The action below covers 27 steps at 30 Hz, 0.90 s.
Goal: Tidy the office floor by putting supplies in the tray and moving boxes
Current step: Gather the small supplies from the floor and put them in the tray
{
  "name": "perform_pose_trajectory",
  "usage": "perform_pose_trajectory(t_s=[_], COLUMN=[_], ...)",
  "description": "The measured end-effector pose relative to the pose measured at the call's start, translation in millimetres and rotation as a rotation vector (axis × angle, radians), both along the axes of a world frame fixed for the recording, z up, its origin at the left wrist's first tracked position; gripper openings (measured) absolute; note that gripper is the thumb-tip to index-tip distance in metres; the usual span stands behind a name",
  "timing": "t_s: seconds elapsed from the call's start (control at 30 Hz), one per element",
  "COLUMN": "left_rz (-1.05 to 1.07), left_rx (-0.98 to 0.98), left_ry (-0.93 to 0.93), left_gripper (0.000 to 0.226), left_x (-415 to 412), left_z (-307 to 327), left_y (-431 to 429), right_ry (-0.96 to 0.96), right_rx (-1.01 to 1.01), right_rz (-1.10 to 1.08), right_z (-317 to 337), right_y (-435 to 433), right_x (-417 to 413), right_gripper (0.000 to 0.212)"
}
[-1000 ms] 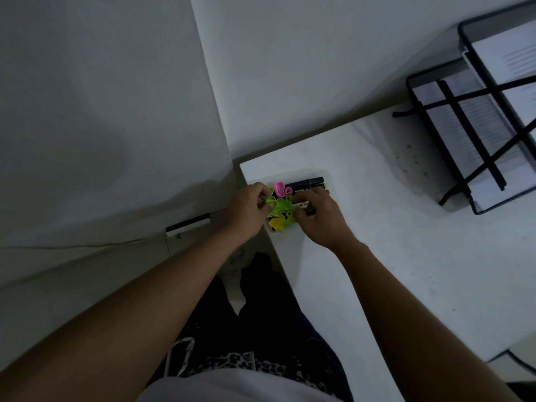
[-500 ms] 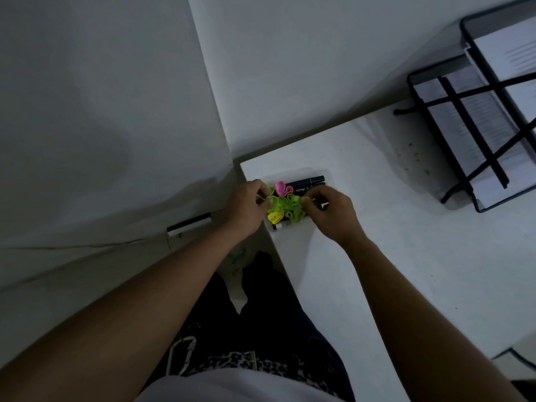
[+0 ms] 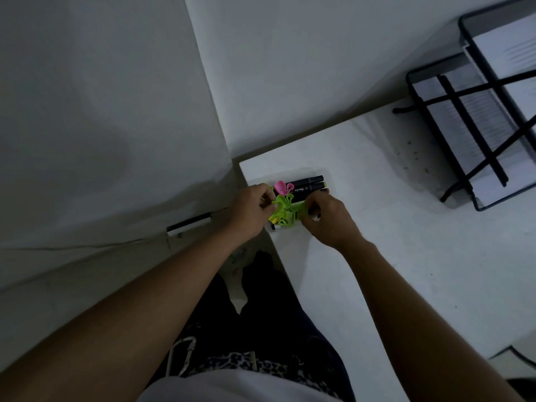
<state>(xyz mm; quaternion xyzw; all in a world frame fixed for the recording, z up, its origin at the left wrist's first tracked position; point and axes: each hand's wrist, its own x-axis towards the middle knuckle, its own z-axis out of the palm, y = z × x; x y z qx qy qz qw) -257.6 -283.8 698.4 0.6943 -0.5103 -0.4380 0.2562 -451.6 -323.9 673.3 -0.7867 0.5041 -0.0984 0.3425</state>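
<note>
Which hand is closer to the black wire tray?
Right. The right hand is on the tray's side of the green curls, apart from the black wire tray. The left hand is farther, at the left edge of the desk.

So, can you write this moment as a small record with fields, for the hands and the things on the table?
left hand: pinches the green curled pieces from the left side
right hand: pinches the same pieces from the right side
next to them: pink piece, black markers
surface: corner of the white table
far right: black wire tray holding papers
</note>
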Motion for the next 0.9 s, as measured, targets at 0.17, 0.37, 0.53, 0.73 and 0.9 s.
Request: perform_pose_trajectory(t_s=[0.17, 0.37, 0.53, 0.73, 0.9], left_rz=[0.016, 0.076, 0.129, 0.178, 0.18], left_rx=[0.016, 0.024, 0.018, -0.044, -0.005], left_ry=[0.002, 0.016, 0.024, -0.02, -0.085], left_gripper=[0.008, 0.008, 0.009, 0.013, 0.017], left_x=[1.5, 1.2, -3.8, 3.1, 19.2], left_z=[0.1, 0.2, 1.8, -1.8, -10.2], left_y=[1.7, -0.6, -6.8, -1.2, 9.6], right_ry=[-0.022, -0.136, -0.286, -0.2, -0.175], right_rx=[-0.011, 0.056, 0.274, 0.151, 0.085], right_rz=[-0.045, -0.216, -0.206, -0.348, -0.313], right_z=[1.1, 3.4, 8.4, 2.4, -2.0], right_y=[0.0, 3.9, 5.7, -1.9, -4.8], right_x=[4.6, 11.2, 24.6, 31.2, 49.2], right_gripper=[0.013, 0.014, 0.02, 0.02, 0.021])
